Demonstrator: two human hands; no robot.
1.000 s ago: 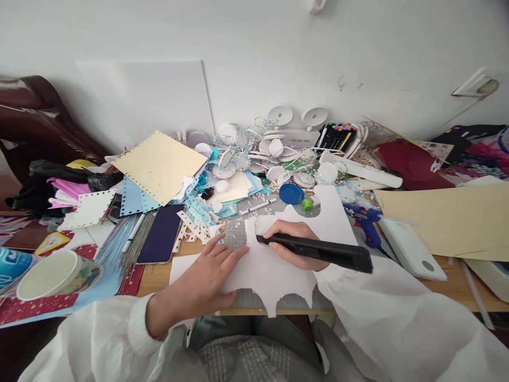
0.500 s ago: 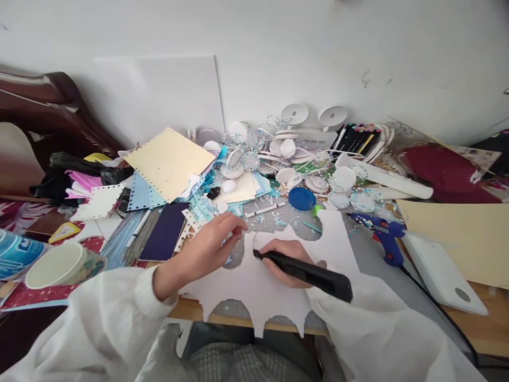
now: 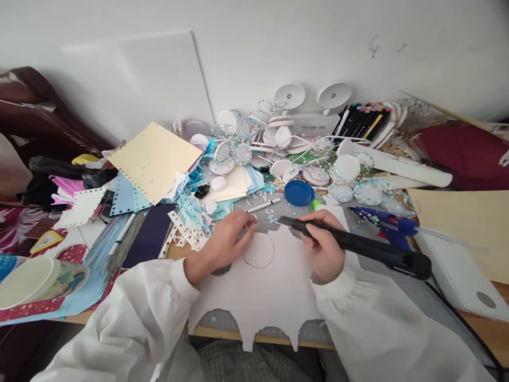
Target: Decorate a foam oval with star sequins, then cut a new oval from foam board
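Observation:
My right hand [image 3: 324, 244] grips a long black utility knife [image 3: 358, 241], its narrow tip pointing left, above the upper part of a white foam sheet [image 3: 274, 297]. Scalloped round cut-outs run along the sheet's edges. A thin circular outline [image 3: 259, 250] shows on it; I cannot tell whether this is drawn or cut. My left hand [image 3: 225, 239] hovers at the circle's upper left, with fingers bent and a gap between thumb and forefinger. Nothing shows in it. Part of the sheet's left side is hidden under that hand.
White foam discs [image 3: 282, 137] with beaded wire are heaped at the back. A blue lid [image 3: 299, 193] and white pen [image 3: 263, 206] lie beyond the sheet. On the right are a blue glue gun [image 3: 387, 223] and its cord; a paper cup [image 3: 40, 281] stands left.
My right hand has lifted the knife off the circle and moved right and up. My left hand stays near the circle's upper left. The whole view has shifted slightly.

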